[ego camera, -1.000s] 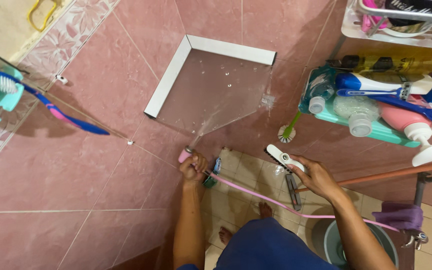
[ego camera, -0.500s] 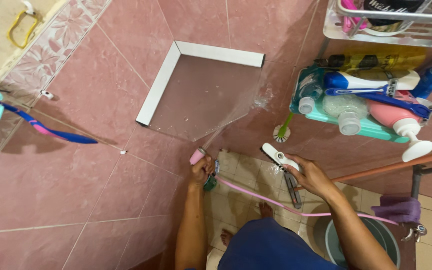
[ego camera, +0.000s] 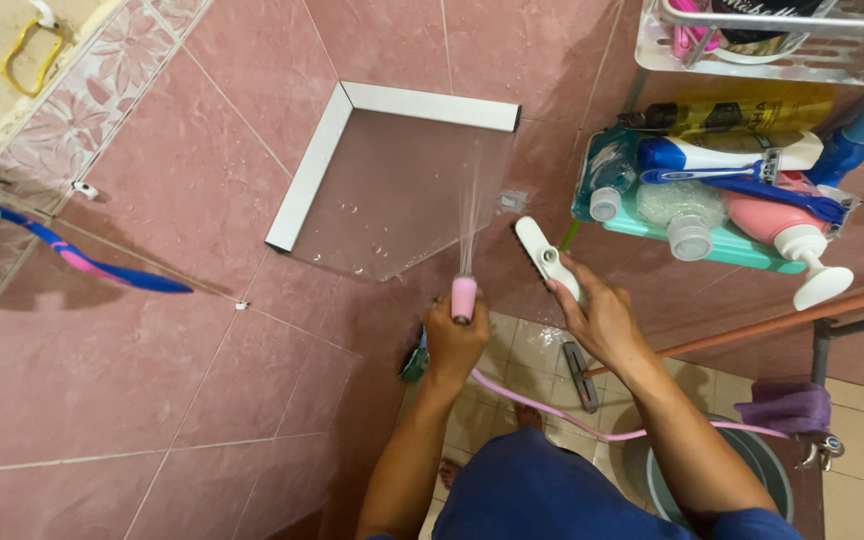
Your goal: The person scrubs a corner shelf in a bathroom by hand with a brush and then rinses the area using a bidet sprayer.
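The left hand (ego camera: 455, 343) is wrapped tight around a pink spray nozzle (ego camera: 464, 298), fingers closed on it, and a fine fan of water shoots from its tip up onto the glass corner shelf (ego camera: 402, 190). That shelf sits in the corner of the pink tiled wall (ego camera: 202, 330), white-edged along its two wall sides, with drops on the glass. A pink hose (ego camera: 552, 412) trails from the nozzle down past the person's blue clothing. The right hand (ego camera: 602, 320) grips a white brush (ego camera: 545, 256) by the handle, fingers curled round it; its bristle side faces away and I cannot make it out. It is held just off the shelf's free front edge. To the right, a teal rack (ego camera: 712, 240) carries bottles and a razor; its far end is cut off.
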